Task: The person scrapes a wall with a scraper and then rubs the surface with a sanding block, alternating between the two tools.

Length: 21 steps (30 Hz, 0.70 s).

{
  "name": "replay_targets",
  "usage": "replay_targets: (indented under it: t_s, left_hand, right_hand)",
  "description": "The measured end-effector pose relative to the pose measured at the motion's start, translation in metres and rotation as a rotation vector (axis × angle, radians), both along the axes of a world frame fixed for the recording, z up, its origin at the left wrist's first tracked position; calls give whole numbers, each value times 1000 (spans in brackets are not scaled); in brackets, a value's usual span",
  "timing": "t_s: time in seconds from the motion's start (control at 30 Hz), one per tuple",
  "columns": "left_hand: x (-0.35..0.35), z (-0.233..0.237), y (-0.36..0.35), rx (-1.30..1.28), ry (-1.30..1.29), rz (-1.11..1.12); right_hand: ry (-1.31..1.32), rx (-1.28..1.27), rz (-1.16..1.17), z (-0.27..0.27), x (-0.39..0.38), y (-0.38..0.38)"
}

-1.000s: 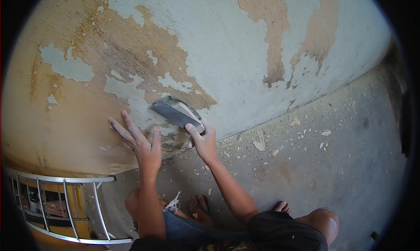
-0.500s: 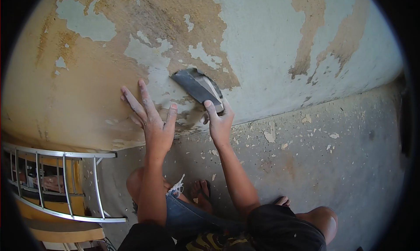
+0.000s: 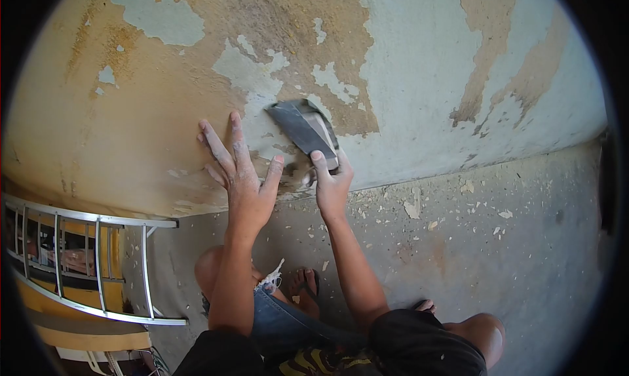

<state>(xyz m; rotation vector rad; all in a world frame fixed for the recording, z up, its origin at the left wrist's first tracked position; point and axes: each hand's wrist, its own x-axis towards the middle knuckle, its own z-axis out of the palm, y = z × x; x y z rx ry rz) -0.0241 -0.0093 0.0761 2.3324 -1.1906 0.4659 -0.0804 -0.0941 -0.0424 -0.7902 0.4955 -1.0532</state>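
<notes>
My right hand (image 3: 333, 189) grips a block wrapped in dark sandpaper (image 3: 300, 128), its thumb on the near end. The block lies slanted against a wall (image 3: 426, 68) where pale paint has peeled to a brown layer. To its left, my left hand (image 3: 247, 186) is spread at the wall with its fingers dusty and nothing in it. Whether its fingertips press on the wall is hard to tell.
A metal ladder (image 3: 98, 258) is at the lower left. Paint flakes (image 3: 413, 205) litter the grey concrete floor (image 3: 524, 271) along the wall's foot. My sandalled foot (image 3: 304, 291) is below my hands.
The view has shifted, so the wall patches appear farther right and higher. My right hand keeps hold of the sanding block; my left hand stays spread.
</notes>
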Motion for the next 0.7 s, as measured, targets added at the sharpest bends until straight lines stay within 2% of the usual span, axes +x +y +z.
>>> replay_targets:
  t_s: [0.07, 0.13, 0.2, 0.27, 0.37, 0.47, 0.57, 0.63, 0.7]
  left_hand:
    - [2, -1, 4, 30, -14, 7]
    - [3, 2, 4, 53, -28, 8]
    - [0, 4, 6, 77, 0, 17]
    - [0, 2, 7, 72, -12, 3]
    - [0, 4, 6, 60, -22, 8]
    - [-1, 1, 3, 49, -5, 14]
    - [3, -1, 5, 59, -29, 28]
    - [3, 1, 5, 71, -41, 33]
    - [0, 3, 6, 69, -22, 23]
  right_hand:
    - [-16, -26, 22, 7, 1, 0]
    - [13, 39, 70, -18, 2, 6]
    - [56, 61, 63, -88, 3, 16]
    - [90, 82, 64, -122, -8, 19]
    - [129, 165, 38, -120, -10, 19]
    - [-12, 44, 57, -57, 9, 8]
    - [-19, 36, 96, -20, 11, 11]
    - [-22, 51, 98, -48, 13, 19]
    - [113, 107, 96, -94, 9, 29]
